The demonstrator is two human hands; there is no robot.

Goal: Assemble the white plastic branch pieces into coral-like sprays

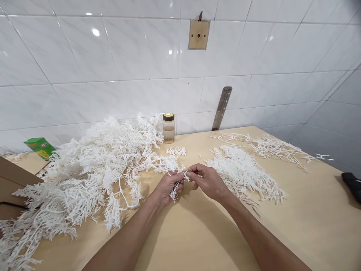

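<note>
My left hand (168,185) is closed around a small white plastic sprig (175,192), whose feathery tips poke out below and above the fingers. Thumb and fingers of my right hand (208,180) pinch the upper end of that same sprig, close to the left fingertips. To the left spreads a large heap of white branching artificial sprays (93,173). A flatter pile of short white sprigs (242,171) lies just right of my right hand. One loose white sprig (176,151) rests behind my hands.
A clear bottle with a dark lid (169,130) stands at the table's back. Bare white stems (279,148) lie at the far right. A green box (40,148) and brown cardboard (14,184) sit at left. A metal strip (222,108) leans on the tiled wall. A black object (352,184) is at the right edge.
</note>
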